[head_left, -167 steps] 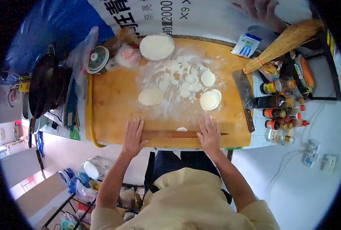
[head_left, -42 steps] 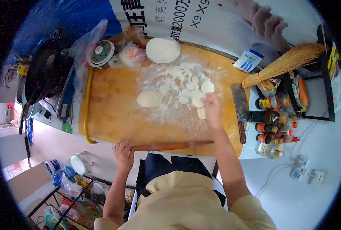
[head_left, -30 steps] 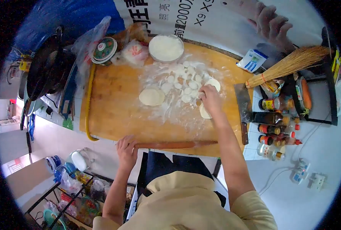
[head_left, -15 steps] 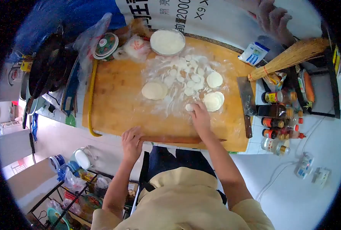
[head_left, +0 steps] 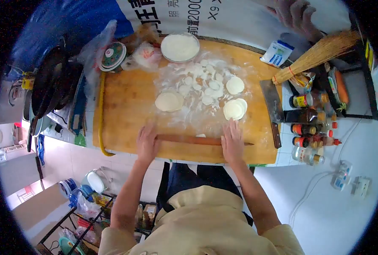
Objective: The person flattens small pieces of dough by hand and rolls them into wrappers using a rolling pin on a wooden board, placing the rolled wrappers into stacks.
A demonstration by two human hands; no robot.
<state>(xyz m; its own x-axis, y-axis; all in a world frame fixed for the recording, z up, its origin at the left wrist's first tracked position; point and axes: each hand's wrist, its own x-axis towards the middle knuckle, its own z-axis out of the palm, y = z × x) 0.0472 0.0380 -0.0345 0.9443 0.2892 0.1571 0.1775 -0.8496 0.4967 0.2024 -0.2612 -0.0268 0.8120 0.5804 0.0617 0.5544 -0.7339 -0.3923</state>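
Observation:
A wooden rolling pin [head_left: 189, 139] lies crosswise near the front edge of the large wooden board [head_left: 125, 102]. My left hand [head_left: 148, 142] lies over its left part, fingers stretched forward and a little blurred. Over its right part rests the palm of my right hand [head_left: 233, 142], with fingers extended flat past the pin. A small dough piece [head_left: 201, 135] shows just behind the pin, partly covered by it. Rolled dough wrappers [head_left: 235, 109] lie just beyond my right fingertips. Another wrapper [head_left: 235, 85] and a further stack of wrappers [head_left: 169, 102] are farther back.
Several small dough pieces [head_left: 214, 85] lie in scattered flour. A bowl of flour [head_left: 180, 46] stands at the back. A cleaver [head_left: 273, 102] lies along the right side, beside several condiment bottles [head_left: 301, 115] and a straw brush [head_left: 316, 57]. A yellow tube [head_left: 102, 114] borders the left.
My right hand has put down the small dough piece behind the pin and come back onto the pin's right part. My left hand and the pin have moved forward slightly.

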